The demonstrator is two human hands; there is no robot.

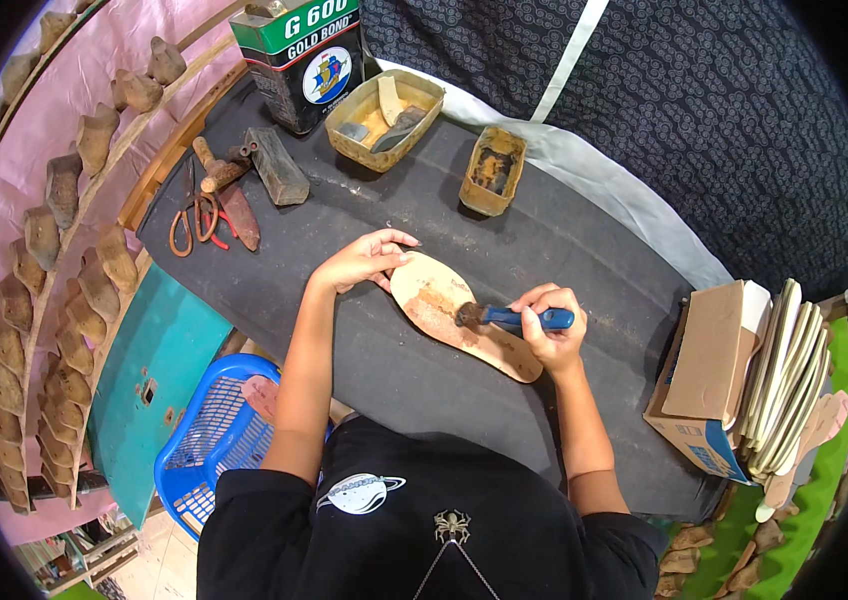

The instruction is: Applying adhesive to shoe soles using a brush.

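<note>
A tan shoe insole (431, 287) lies slantwise on the dark work table, with a patchy brownish film on its surface. My left hand (364, 262) grips its wider upper-left end, thumb at the edge and fingers around the rim. In my right hand (552, 325) is a blue-handled brush (502, 316), fingers closed round the handle. The dark brush head touches the insole near its middle. Beyond my hands stand a small stained tub (493, 200) and a larger yellowish tub (346, 146) with a few loose pieces inside.
Scissors (184, 222), a hammer (214, 175) and a dark block (282, 180) lie at the table's (384, 370) far left, near a tall metal can (284, 95). A cardboard box (709, 350) beside stacked pale soles (789, 370) stands right. A blue plastic basket (179, 480) sits lower left.
</note>
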